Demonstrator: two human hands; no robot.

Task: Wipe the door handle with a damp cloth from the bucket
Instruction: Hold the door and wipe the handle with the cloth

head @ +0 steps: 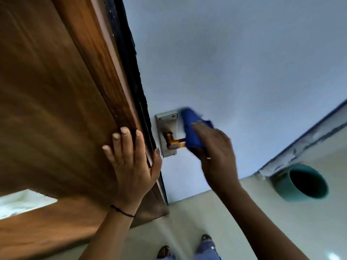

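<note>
A metal door handle (pixel 173 140) on a silver plate (pixel 166 119) sits on the pale blue door, near its left edge. My right hand (pixel 214 151) grips a blue cloth (pixel 190 128) wrapped over the outer end of the lever. The lever's inner part shows between plate and cloth. My left hand (pixel 129 162) lies flat, fingers spread, on the brown wooden frame (pixel 56 109) just left of the handle. A teal bucket (pixel 302 182) stands on the floor at the lower right; its inside looks dark.
The pale blue door (pixel 234 62) fills the upper right. A light tiled floor (pixel 206 222) lies below, with my two sandalled feet (pixel 187 248) at the bottom edge. A dark gap runs between frame and door.
</note>
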